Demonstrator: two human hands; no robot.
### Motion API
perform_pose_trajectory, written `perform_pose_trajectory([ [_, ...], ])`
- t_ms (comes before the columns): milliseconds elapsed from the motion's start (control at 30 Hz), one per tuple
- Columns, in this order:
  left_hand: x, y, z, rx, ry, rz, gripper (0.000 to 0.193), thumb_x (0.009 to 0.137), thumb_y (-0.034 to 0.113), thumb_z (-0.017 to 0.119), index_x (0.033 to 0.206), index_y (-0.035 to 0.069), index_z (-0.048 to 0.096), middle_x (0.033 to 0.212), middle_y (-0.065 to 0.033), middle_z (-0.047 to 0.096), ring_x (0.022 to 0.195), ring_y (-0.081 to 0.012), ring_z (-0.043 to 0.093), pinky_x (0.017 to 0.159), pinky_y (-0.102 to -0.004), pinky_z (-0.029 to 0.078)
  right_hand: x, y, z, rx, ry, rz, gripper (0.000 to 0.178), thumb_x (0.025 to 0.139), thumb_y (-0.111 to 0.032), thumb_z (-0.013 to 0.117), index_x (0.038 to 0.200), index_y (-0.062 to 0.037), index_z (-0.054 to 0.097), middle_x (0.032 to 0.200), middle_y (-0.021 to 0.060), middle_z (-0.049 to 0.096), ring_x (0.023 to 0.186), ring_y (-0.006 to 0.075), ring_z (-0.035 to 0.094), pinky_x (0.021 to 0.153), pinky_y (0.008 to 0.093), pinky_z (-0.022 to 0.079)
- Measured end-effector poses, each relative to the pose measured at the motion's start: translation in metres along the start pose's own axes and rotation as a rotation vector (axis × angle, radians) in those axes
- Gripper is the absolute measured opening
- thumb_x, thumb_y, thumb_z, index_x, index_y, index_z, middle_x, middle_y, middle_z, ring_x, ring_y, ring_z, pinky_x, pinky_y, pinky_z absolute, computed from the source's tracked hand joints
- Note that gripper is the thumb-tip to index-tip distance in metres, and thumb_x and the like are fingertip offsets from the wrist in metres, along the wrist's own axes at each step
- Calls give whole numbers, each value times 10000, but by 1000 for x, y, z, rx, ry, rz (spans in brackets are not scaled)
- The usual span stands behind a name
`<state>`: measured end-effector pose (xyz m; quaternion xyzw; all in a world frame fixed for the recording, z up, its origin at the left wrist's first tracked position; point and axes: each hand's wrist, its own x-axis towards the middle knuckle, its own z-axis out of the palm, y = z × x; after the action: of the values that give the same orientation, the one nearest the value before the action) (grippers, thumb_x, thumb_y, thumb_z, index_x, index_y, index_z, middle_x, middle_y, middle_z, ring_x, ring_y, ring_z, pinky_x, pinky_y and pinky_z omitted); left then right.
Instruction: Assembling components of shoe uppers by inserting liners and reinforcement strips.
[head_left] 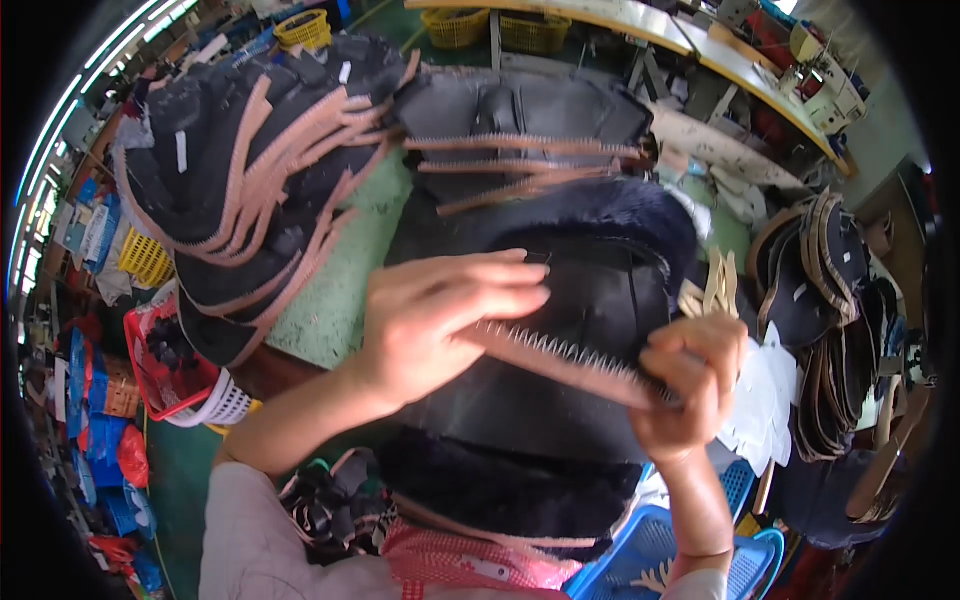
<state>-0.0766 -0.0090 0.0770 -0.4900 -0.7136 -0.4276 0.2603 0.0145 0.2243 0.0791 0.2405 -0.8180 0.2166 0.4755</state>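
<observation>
A black leather-like panel (585, 290) with a brown edge strip (565, 368) lies in front of me, and jagged white stitching runs along the strip. My left hand (440, 310) is on the strip's left end, fingers extended over the black surface and the thumb hidden beneath them. At the strip's right end my right hand (695, 380) is closed with curled fingers around the panel's edge. Dark blue fur (620, 215) curves along the panel's far side. Nearer to me, a black furry piece (500, 480) rests against my pink apron (480, 555).
Stacks of similar black panels (520, 110) lie at the far side, with another pile (240, 160) on the left of the green table (345, 270). Red and white baskets (165, 350) stand at lower left. A blue basket (640, 550) sits at lower right, below hanging panels (815, 260).
</observation>
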Motion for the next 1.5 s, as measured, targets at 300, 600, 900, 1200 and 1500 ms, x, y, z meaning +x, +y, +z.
perform_pose_trajectory([
  [300, -4, 13, 12, -61, 134, 22, 256, 878, 82, 718, 921, 72, 466, 1045, -249, 719, 1032, -422, 700, 901, -519, 549, 14, -9, 12, 22, 140, 109, 297, 693, -250, 781, 896, -48, 703, 964, 103, 724, 853, 273, 646, 783, 381, 514],
  [600, -21, 31, 14, -148, -207, -557, 364, 1018, 143, 556, 1361, 24, 528, 968, -176, 713, 822, -206, 729, 750, -307, 554, 44, -7, 10, -98, -214, 216, 321, 655, -72, 809, 963, -90, 719, 982, 18, 711, 841, 258, 609, 828, 367, 458],
  [900, -70, 68, 20, -815, 343, -985, 425, 1072, 272, 472, 1353, -48, 462, 1155, -94, 606, 985, -141, 622, 870, -306, 511, 9, -32, 31, 459, -396, 847, 525, 898, -246, 740, 1274, 30, 496, 979, 204, 643, 904, 266, 632, 843, 383, 499],
  [1200, -47, 67, 2, -663, -573, -142, 217, 891, 169, 704, 1106, 141, 716, 1228, -39, 665, 1229, -287, 587, 1086, -516, 397, -52, 28, 10, 615, -1173, 501, 496, 856, -263, 746, 1275, -38, 604, 1013, 157, 695, 845, 309, 670, 787, 382, 525],
  [1500, -102, 66, 69, -200, -631, -312, 572, 859, 239, 722, 1382, 144, 509, 1563, -203, 282, 1456, -422, 278, 1143, -598, 282, -64, 99, 45, -176, -581, 201, 250, 801, -31, 710, 1033, -75, 626, 1120, 86, 657, 1127, 291, 585, 1005, 410, 407],
])
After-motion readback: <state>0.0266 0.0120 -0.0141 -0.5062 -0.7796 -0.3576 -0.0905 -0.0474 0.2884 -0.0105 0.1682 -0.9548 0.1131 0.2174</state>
